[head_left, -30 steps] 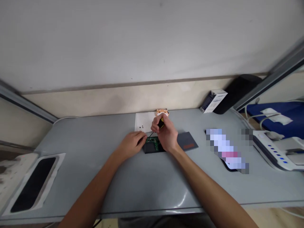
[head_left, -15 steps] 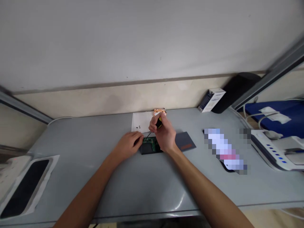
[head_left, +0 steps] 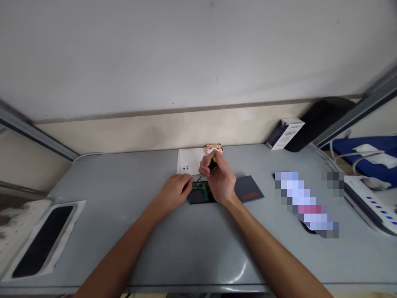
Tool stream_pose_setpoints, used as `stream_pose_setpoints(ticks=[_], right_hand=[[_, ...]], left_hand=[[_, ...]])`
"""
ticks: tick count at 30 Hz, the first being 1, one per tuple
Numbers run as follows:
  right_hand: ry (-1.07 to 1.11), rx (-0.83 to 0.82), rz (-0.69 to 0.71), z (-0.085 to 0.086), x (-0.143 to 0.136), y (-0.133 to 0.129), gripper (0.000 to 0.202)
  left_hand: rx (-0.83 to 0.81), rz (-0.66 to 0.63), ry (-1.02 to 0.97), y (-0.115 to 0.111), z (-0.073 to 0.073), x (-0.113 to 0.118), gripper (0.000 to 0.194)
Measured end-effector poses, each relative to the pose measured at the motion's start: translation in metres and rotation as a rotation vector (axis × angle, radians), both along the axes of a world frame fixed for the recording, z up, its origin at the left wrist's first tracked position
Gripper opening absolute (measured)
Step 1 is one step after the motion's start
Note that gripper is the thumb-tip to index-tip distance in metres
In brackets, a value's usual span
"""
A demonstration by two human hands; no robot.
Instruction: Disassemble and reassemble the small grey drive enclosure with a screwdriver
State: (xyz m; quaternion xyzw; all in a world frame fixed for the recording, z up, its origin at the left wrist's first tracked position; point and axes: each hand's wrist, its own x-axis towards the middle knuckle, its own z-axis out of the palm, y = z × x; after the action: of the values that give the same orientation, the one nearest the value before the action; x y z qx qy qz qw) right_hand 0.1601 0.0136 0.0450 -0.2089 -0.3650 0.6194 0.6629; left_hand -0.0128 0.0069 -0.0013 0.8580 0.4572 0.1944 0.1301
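Note:
My right hand [head_left: 221,177] grips a screwdriver [head_left: 213,164] by its black and yellow handle. The thin shaft slants down and left to the upper edge of an opened electronic device [head_left: 198,197], which shows a green circuit board and a dark flat block. My right hand hides the device's right part. My left hand [head_left: 176,191] is closed at the device's left end, fingers and thumb pressed together on its corner. Behind the device lies a white sheet of paper [head_left: 187,159] with several tiny dark screws [head_left: 185,168] on it. A dark grey flat panel [head_left: 249,189] lies right of my right hand.
An orange and white animal-face item [head_left: 214,148] rests by the wall. Further right are a white and dark box [head_left: 285,133], a black cylinder [head_left: 319,120], a phone [head_left: 305,203] with a blurred screen and a white power strip [head_left: 369,203]. A black slab [head_left: 43,242] lies at left.
The whole view has shifted slightly, so everything sits further right. Both hands keep their places at the device, and the screwdriver still reaches its upper edge.

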Motion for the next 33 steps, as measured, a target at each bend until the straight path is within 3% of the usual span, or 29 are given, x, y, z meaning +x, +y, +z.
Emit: stream_pose_setpoints(ticks=[33], right_hand=[[0.024, -0.047, -0.013, 0.0011, -0.0013, 0.0001, 0.044]], left_hand=[[-0.045, -0.001, 0.037, 0.0, 0.0063, 0.0038, 0.027]])
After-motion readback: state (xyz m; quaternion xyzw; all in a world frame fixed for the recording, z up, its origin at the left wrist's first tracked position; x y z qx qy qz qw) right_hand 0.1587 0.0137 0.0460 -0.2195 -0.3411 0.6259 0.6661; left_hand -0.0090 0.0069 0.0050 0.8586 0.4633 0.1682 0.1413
